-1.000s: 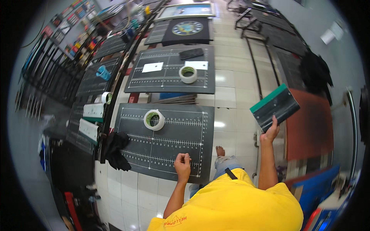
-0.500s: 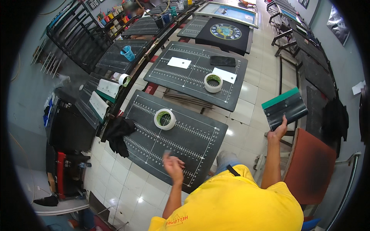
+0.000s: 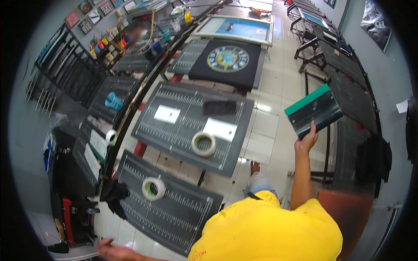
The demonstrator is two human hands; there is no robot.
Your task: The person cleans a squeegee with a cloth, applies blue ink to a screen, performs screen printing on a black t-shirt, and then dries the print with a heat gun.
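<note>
My right hand [image 3: 307,139] is closed on the lower edge of a squeegee [image 3: 314,111], which has a wide black holder and a green blade strip along its upper edge. It is raised over the aisle, right of the printing boards. My left hand [image 3: 114,251] is low at the left, off the near board's front corner, with nothing visible in it. Its fingers look loosely apart, a little blurred. On the near black board [image 3: 174,215] stands a roll of white tape [image 3: 153,188]. Another tape roll [image 3: 203,144] is on the board beyond [image 3: 174,143].
Two white cards [image 3: 167,114] and a black phone-like slab [image 3: 220,107] lie on the second board. Farther on are a black printed shirt [image 3: 227,62] and a framed screen [image 3: 235,28]. A black cloth [image 3: 116,198] hangs at the left; a reddish-brown board [image 3: 344,217] stands right.
I have moved forward along the boards, my foot now showing in the aisle. My left hand has swung down and left, away from the near board. The squeegee stays in my right hand.
</note>
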